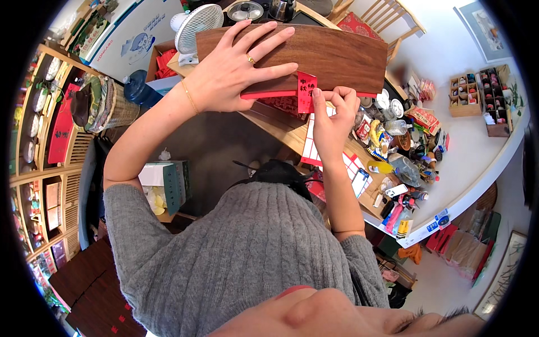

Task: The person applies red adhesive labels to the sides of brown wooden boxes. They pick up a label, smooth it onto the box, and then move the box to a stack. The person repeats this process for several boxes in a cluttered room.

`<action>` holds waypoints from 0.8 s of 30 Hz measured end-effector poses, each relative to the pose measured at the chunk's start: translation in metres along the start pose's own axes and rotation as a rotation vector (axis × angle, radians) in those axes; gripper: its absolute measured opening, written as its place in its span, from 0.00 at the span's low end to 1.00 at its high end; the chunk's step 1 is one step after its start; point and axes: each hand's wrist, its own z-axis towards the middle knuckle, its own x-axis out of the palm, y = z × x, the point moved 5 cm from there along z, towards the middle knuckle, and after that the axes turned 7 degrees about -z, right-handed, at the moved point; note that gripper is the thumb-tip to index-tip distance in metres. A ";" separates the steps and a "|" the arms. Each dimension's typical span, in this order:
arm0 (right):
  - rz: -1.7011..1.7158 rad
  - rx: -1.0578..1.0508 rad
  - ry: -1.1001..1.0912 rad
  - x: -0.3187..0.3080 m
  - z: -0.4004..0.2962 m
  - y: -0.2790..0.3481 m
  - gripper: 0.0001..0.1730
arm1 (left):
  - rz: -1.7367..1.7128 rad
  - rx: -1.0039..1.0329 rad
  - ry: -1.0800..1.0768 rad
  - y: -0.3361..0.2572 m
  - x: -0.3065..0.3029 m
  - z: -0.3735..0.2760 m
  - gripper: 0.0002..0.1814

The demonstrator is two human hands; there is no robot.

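A long dark-brown wood-grain box (pixel 337 54) with a red lower edge lies crosswise before me. My left hand (pixel 236 67) rests on its top left part with fingers spread; its thumb is hidden. A small red paper label (pixel 306 86) with black characters hangs over the box's near edge, its upper end against the brown face. My right hand (pixel 334 120) pinches the label's right side between thumb and forefinger. Under the box a dark red patterned box (pixel 288 105) partly shows, on the wooden table (pixel 273 126).
White sheets with red borders (pixel 309 145) and a phone (pixel 360 180) lie right of my right hand. Crowding the table's right side are bottles, snack packs and a yellow drink bottle (pixel 379 167). A white fan (pixel 200 27) stands behind my left hand. An open carton (pixel 174 185) sits below left.
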 end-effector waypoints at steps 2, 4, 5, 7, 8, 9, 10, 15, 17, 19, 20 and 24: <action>-0.006 -0.008 -0.002 0.001 0.000 0.000 0.11 | 0.017 0.000 0.022 -0.001 0.000 0.000 0.47; -0.016 -0.017 -0.009 0.001 0.001 0.000 0.11 | 0.023 0.006 0.041 -0.001 0.001 0.001 0.48; -0.022 -0.018 -0.010 0.001 0.001 0.000 0.11 | 0.023 0.012 0.045 -0.001 0.001 0.001 0.48; -0.036 -0.018 -0.014 0.001 0.001 0.000 0.10 | 0.022 0.028 0.054 -0.002 0.002 0.001 0.49; -0.038 -0.018 -0.015 0.000 0.001 0.000 0.10 | 0.031 0.031 0.060 -0.002 0.002 0.002 0.49; -0.036 -0.020 -0.014 0.000 0.002 0.001 0.10 | 0.042 0.030 0.068 -0.003 0.002 0.002 0.50; -0.034 -0.022 -0.014 0.000 0.002 0.001 0.10 | 0.053 0.028 0.075 -0.004 0.002 0.001 0.50; -0.075 -0.044 -0.018 -0.001 0.001 0.002 0.11 | 0.085 -0.016 0.113 -0.007 0.002 0.004 0.53; -0.086 -0.049 -0.016 -0.001 0.000 0.003 0.11 | 0.097 -0.029 0.125 -0.008 0.003 0.005 0.54; -0.096 -0.053 -0.018 -0.002 0.000 0.003 0.11 | 0.106 -0.033 0.138 -0.010 0.003 0.007 0.54; -0.097 -0.058 -0.021 -0.002 -0.001 0.003 0.11 | 0.105 -0.034 0.140 -0.010 0.003 0.007 0.54; -0.103 -0.063 -0.019 -0.001 -0.002 0.002 0.11 | 0.108 -0.033 0.141 -0.012 0.003 0.011 0.54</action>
